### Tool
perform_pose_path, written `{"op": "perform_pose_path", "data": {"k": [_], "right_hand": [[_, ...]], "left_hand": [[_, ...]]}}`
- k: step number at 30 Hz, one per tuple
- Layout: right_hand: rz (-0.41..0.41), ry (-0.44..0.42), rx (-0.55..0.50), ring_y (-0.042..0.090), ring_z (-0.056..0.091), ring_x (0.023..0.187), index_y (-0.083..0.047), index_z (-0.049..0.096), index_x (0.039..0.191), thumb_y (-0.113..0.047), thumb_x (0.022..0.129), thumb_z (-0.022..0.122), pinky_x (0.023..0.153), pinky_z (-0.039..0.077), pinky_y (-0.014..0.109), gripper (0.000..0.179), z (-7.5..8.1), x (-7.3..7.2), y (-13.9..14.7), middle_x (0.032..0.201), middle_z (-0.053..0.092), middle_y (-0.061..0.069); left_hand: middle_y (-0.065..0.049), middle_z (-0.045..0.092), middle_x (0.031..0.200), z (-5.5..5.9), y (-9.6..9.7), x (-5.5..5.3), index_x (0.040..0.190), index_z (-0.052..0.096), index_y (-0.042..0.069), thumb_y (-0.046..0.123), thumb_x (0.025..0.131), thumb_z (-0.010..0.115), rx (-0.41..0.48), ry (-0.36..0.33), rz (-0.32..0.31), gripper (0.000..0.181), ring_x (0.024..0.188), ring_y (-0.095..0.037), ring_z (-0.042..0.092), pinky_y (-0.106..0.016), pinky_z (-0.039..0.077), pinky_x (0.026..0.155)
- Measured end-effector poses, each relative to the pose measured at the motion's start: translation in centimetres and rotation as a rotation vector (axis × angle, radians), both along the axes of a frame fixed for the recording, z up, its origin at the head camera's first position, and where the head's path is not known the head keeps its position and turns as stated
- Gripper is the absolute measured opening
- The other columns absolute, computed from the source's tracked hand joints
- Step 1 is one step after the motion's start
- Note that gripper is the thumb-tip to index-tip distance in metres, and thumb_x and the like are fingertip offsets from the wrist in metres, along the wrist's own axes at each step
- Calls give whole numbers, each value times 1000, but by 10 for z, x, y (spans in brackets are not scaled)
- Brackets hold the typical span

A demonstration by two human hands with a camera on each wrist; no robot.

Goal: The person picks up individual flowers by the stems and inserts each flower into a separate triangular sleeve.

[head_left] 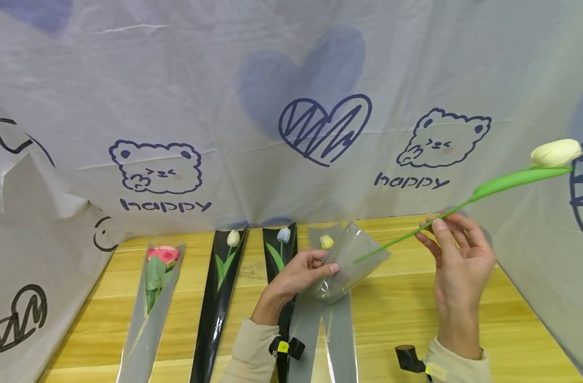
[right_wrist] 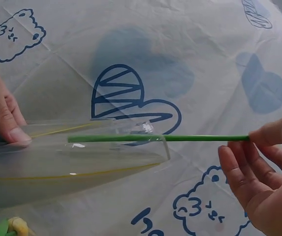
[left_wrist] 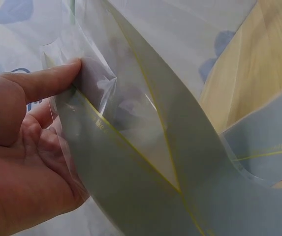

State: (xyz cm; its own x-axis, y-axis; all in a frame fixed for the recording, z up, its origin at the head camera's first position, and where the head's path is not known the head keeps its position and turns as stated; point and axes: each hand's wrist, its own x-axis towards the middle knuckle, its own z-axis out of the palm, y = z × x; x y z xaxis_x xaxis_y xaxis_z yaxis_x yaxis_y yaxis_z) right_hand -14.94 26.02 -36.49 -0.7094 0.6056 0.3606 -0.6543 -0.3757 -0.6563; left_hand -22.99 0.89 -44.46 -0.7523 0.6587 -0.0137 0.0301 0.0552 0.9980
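Observation:
My left hand (head_left: 296, 276) pinches a grey and clear flower sleeve (head_left: 354, 266) between thumb and fingers. In the left wrist view the sleeve (left_wrist: 131, 147) has gold-edged folds and a clear front panel. My right hand (head_left: 464, 266) pinches the thin green stem of a white artificial tulip (head_left: 555, 154), its bloom pointing up to the right. In the right wrist view the lower end of the stem (right_wrist: 116, 138) lies within the sleeve's open mouth, seen through the clear film. The left thumb (right_wrist: 20, 136) presses on the sleeve there.
On the wooden table (head_left: 392, 324) lie a wrapped pink flower (head_left: 163, 256), a white tulip in a black sleeve (head_left: 217, 298), a blue tulip (head_left: 284, 234) in black, and a yellow flower (head_left: 326, 242) in grey, partly behind the left hand. A printed cloth (head_left: 224, 106) hangs behind.

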Motion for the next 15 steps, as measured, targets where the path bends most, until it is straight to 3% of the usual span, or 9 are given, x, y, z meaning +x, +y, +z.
{"op": "perform_pose_path", "data": {"k": [4,15], "right_hand": [[23,-49,95,29,71,82,22,58,107,14,89,71,73,60,37,24,-2,-3,-3,92,69,22],[71,-84,206,27,74,82,21,59,104,15,89,70,76,59,35,19,-6,-7,-10,94,70,20]], "left_hand": [[-16,76,92,0,0,0,125,67,-6,11,102,65,9,-11,-9,29,77,-13,70,-26,53,72],[-15,75,89,1,0,1,125,67,-7,11,102,64,23,-1,-25,28,75,-12,68,-25,51,71]]}}
